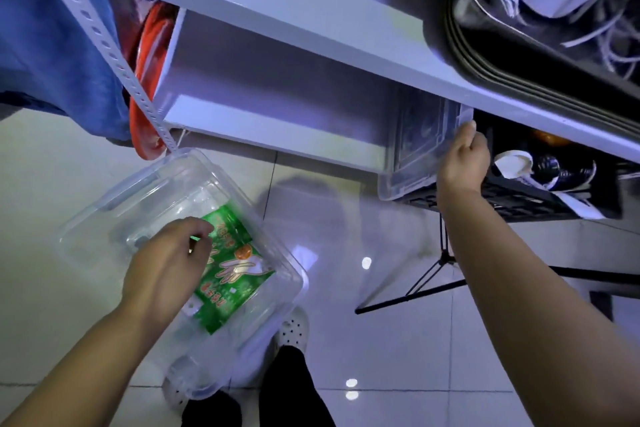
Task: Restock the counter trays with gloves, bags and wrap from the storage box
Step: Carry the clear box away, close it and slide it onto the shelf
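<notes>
A clear plastic storage box [114, 204] sits on the floor at the lower left. Inside it lies a green printed packet [239, 274]. My left hand [166, 263] is down in the box with its fingers curled at the packet's upper edge; whether they pinch it I cannot tell. My right hand [464, 159] reaches up to the right and grips the edge of a clear plastic lid [419, 139] that stands tilted under the white shelf [311, 28].
A stack of black trays [519, 55] lies on the shelf at the upper right. A black crate [554, 198] with cups and cables sits below it. Blue cloth [52, 52] and an orange bag [149, 80] hang at left. A black tripod [443, 267] stands on the tiled floor.
</notes>
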{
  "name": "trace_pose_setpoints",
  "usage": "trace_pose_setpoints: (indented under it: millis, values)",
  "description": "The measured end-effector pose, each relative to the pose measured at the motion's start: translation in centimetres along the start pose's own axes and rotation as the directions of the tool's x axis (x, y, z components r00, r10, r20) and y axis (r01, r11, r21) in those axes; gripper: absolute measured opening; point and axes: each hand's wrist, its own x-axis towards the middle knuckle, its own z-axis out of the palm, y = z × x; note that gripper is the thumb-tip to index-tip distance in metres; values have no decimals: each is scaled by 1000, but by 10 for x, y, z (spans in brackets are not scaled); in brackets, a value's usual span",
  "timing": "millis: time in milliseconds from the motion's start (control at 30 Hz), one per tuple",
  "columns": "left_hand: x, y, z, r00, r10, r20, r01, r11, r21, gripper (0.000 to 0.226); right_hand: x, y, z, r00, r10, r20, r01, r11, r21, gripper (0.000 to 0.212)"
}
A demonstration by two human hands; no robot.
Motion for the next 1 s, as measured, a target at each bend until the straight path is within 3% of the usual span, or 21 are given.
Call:
trace_pose_setpoints:
  millis: [67, 200, 333, 400, 467, 533, 567, 633, 700, 800, 867, 933, 1000]
  values:
    - [-5, 1, 2, 1000, 7, 18, -8, 1000, 24, 16, -7, -6, 4, 997, -5, 80, -3, 995, 96, 37]
    - [-13, 6, 1, 998, 60, 9, -60, 998, -11, 14, -47, -14, 13, 979, -123, 165, 106, 989, 105, 38]
    - [-13, 20, -9, 998, 62, -7, -62, 997, -52, 14, -124, -2, 13, 939, -246, 241, 248, 969, 23, 25]
    - [-13, 32, -14, 996, 86, 3, -85, 987, -134, 12, -170, 4, 11, 917, -293, 270, 313, 949, -34, 16]
    - [-12, 46, -15, 998, 25, 50, -6, 938, -346, 10, -211, 10, 9, 881, -341, 329, 378, 924, -53, 15]
    - [-11, 56, -16, 978, -136, 158, 206, 753, -625, 19, -241, 16, 5, 835, -376, 402, 426, 904, -39, 19]
    - [-10, 56, -16, 959, -202, 201, 284, 644, -710, 25, -253, 19, 3, 806, -388, 447, 444, 896, -23, 21]
    - [-13, 48, -13, 937, -273, 218, 336, 534, -776, 31, -270, 27, -2, 732, -418, 538, 488, 873, 14, 25]
    - [-19, 33, -6, 918, -336, 211, 365, 507, -781, 35, -278, 39, -5, 646, -429, 631, 518, 854, 51, 30]
    - [-31, 11, 7, 889, -418, 188, 412, 553, -724, 28, -273, 57, -7, 514, -460, 724, 569, 814, 114, 32]
    - [-38, -4, 16, 896, -422, 137, 380, 572, -727, 9, -259, 76, -3, 560, -458, 691, 581, 811, 66, 25]
    - [-45, -23, 24, 899, -428, 95, 346, 559, -753, 6, -239, 102, 6, 710, -369, 599, 523, 847, -97, 20]
    - [-52, -46, 27, 887, -454, 79, 340, 529, -777, 3, -221, 130, 15, 820, -173, 545, 385, 872, -302, 30]
